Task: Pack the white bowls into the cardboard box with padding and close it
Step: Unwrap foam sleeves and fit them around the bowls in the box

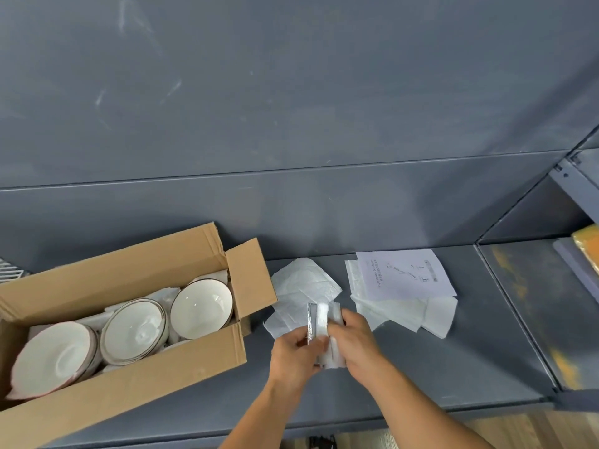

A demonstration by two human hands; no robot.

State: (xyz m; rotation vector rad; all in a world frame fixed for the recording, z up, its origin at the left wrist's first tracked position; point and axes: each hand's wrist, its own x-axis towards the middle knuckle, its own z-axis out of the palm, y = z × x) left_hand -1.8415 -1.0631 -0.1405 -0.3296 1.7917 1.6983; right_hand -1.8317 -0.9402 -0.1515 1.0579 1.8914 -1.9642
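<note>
**Two hands clasp padding wad [324, 322] beside open cardboard box [129, 384]**

The left hand [296, 353] and right hand [355, 340], fingers curled, grip the folded wad from either side above the grey shelf [421, 367]. Just left, three white bowls [201, 307] sit in a row inside the box, flaps open.

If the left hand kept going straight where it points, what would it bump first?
The left hand grips the folded white padding; beyond that, it would probably reach the crumpled white sheet, though depth is hard to judge.
</note>
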